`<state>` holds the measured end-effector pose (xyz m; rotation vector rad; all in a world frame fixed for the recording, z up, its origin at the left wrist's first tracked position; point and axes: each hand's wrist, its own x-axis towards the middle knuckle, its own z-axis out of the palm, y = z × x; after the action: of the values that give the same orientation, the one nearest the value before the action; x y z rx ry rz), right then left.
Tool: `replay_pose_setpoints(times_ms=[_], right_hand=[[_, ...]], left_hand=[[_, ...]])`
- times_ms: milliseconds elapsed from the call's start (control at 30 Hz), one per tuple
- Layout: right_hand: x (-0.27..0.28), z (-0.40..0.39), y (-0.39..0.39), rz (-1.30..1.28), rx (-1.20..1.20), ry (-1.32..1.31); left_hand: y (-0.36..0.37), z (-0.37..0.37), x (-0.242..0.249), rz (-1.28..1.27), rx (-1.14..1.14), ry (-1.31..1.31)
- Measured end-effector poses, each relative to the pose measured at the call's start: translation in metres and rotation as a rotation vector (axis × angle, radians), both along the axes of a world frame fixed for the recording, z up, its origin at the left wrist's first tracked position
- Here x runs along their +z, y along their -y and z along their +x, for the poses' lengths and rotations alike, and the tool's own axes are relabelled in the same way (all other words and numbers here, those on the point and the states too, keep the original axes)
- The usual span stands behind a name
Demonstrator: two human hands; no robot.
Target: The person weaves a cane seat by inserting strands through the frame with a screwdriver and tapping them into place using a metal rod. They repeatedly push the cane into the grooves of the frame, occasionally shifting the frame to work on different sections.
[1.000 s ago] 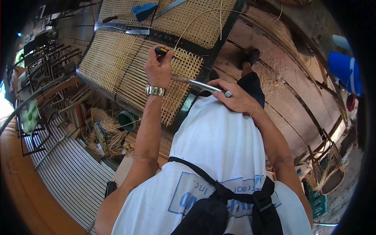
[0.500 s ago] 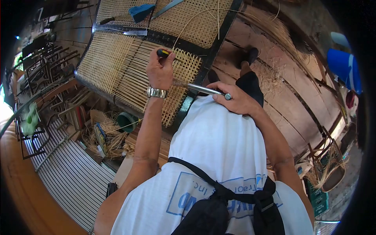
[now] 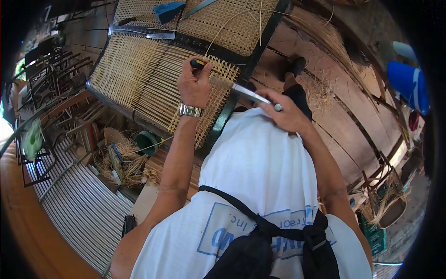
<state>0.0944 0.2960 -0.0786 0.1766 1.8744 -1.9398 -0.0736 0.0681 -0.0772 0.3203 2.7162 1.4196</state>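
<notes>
A framed cane panel [image 3: 114,69] lies before me, finely woven at the left, with parallel strands in the middle and a coarser weave at the right. My left hand [image 3: 194,83], with a metal watch on the wrist, is wrapped round a black and yellow handle [image 3: 197,63] above the strands. My right hand [image 3: 285,114] holds the shiny metal tool [image 3: 253,95] by its round-ended part. The tool's far end is blurred, close to my left hand over the coarse weave. The tip of the black and yellow tool is hidden.
A blue cloth [image 3: 168,11] and a metal strip [image 3: 160,36] lie on the panel's far parts. Loose fibres and a green container [image 3: 147,142] are at the lower left. A blue container [image 3: 409,83] stands at the right. Metal frames are stacked at the left.
My left hand has moved slightly right with the black and yellow handle. The metal tool has tilted and shifted a little right, with my right hand still round it.
</notes>
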Motion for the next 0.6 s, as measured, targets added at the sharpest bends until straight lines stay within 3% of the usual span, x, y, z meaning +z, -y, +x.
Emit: replay_pose_setpoints(times_ms=[67, 133, 200, 300, 400, 600], right_hand=[[0.001, 0.004, -0.008, -0.041, -0.111, 0.039], [0.028, 0.008, -0.027, 0.036, 0.06, 0.123], [0.018, 0.027, -0.033, 0.03, 0.063, 0.077], [0.011, 0.041, -0.042, -0.155, -0.353, 0.262], [0.002, 0.041, -0.057, -0.194, -0.43, 0.28], [0.003, 0.014, -0.058, -0.136, -0.176, 0.316]], left_hand=[[0.007, -0.003, 0.001, 0.055, 0.02, -0.007], [0.014, -0.01, 0.01, 0.114, 0.053, -0.024], [0.021, -0.018, 0.025, 0.048, 0.164, -0.033], [0.04, -0.033, 0.011, 0.132, 0.249, -0.037], [0.04, -0.028, 0.011, 0.118, 0.297, -0.005], [0.009, -0.013, 0.01, 0.003, 0.313, 0.031]])
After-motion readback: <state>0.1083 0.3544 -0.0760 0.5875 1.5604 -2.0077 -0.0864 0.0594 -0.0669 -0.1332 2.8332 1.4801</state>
